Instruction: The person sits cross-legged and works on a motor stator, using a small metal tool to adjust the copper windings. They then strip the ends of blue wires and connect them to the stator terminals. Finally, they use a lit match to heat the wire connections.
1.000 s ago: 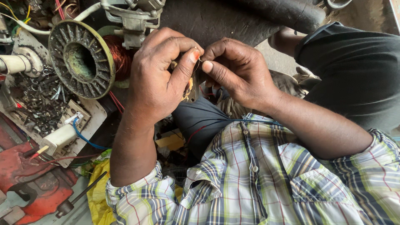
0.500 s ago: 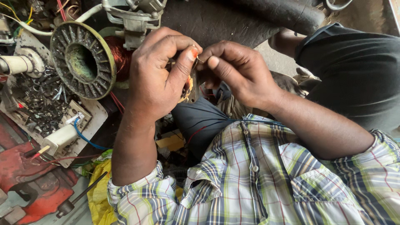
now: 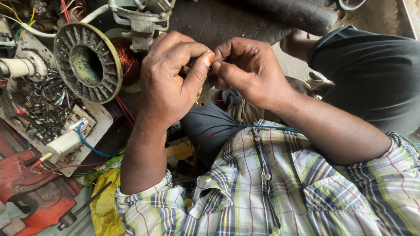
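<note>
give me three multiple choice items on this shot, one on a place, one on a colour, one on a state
1. Where is the round slotted motor core relative to the left hand?
A. to its left
B. to its right
C. under the shirt

2. What colour is the wire winding behind the core?
A. blue
B. copper red
C. white

3. How do the left hand and right hand stand?
A. far apart
B. flat on the tray
C. fingertips meeting, pinching something small

Answers:
1 A, the core lies toward the picture's left edge.
2 B, the coil shines reddish copper.
3 C, thumbs and fingers press together at the middle; what they hold is too small to tell.
</note>
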